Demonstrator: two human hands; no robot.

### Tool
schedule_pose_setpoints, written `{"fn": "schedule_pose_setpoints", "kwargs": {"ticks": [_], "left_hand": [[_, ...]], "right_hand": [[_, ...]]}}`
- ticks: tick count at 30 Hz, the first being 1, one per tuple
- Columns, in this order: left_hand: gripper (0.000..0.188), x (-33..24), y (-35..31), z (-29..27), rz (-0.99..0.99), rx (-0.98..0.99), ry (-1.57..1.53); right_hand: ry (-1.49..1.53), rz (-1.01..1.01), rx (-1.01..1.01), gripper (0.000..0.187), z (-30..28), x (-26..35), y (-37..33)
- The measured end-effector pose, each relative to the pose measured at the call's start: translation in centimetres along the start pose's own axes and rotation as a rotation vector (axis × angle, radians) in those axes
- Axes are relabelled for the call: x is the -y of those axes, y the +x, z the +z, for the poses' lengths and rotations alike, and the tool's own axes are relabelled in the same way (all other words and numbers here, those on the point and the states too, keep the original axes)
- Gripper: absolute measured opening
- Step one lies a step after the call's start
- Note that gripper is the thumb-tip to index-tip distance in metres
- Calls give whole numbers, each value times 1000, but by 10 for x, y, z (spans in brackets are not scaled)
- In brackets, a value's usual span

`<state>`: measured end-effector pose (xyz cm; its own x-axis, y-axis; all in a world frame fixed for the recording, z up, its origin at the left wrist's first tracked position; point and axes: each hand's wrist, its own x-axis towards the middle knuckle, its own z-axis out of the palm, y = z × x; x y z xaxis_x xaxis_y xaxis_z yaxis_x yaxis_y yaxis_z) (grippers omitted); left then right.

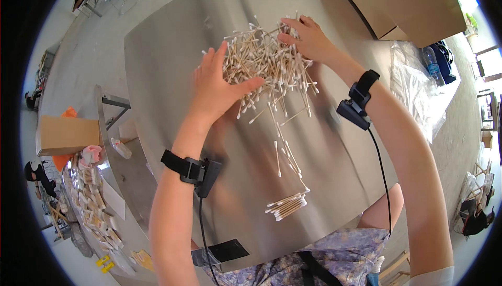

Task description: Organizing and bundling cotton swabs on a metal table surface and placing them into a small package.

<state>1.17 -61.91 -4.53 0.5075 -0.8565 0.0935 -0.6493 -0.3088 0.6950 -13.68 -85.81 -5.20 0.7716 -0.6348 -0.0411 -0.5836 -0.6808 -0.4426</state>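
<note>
A loose heap of cotton swabs point(266, 58), white-tipped with wooden sticks, lies on a shiny metal table point(172, 77). My left hand point(217, 82) rests against the heap's left side, thumb and fingers spread wide around its edge. At the far right of the heap, my right hand point(308, 37) touches the swabs with its fingers apart; some fingertips are hidden among them. Several stray swabs trail from the heap toward me. Closer to the near edge sits a small, neatly lined-up row of cotton swabs point(286, 206). Each wrist wears a black strapped device with a cable.
A large cardboard box point(402, 3) stands at the far right, beside clear plastic wrapping point(413, 84) and a water bottle point(433, 66). Left of the table are a smaller cardboard box point(68, 135) and a pile of wooden brushes point(94, 202). A black flat object point(227, 251) lies at the near edge.
</note>
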Motion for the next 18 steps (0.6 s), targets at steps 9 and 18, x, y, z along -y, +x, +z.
{"fn": "schedule_pose_setpoints", "kwargs": {"ticks": [9,18], "left_hand": [[85,-32,-50,14,148,-19,126],[63,-59,-153,6,131,70,65]], "right_hand": [[456,-390,-165,28,26,67,-74],[541,-434,43,30,15,104,-197]]}}
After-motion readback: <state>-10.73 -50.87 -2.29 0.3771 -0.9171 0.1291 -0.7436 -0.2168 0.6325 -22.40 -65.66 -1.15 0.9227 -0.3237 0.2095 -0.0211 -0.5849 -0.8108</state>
